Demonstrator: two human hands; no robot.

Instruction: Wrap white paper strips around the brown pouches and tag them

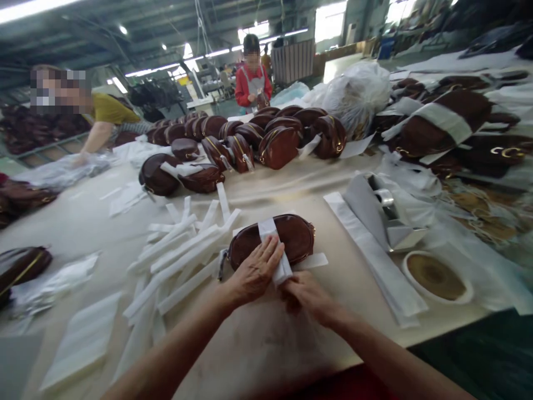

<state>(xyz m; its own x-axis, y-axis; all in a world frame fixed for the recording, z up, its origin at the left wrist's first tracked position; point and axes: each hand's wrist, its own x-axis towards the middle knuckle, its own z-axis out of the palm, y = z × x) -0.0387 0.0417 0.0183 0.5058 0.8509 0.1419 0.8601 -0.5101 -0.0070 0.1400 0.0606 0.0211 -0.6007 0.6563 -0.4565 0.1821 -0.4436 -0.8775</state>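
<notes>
A dark brown oval bag (295,236) lies on the pale table in front of me, with a white paper strip (266,226) across its middle. My left hand (259,265) rests flat on the strip and the bag, its fingers stretched out side by side. At the strip's near end, my right hand (306,294) pinches the white paper between thumb and fingers just below the bag. Another white strip end sticks out from under the bag on the right.
Loose white strips (183,253) lie to the left. A tape roll (436,276), a grey box (368,208) and long strips (375,258) are at right. Rows of brown bags (281,147) stand behind. Two people (253,80) are across the table.
</notes>
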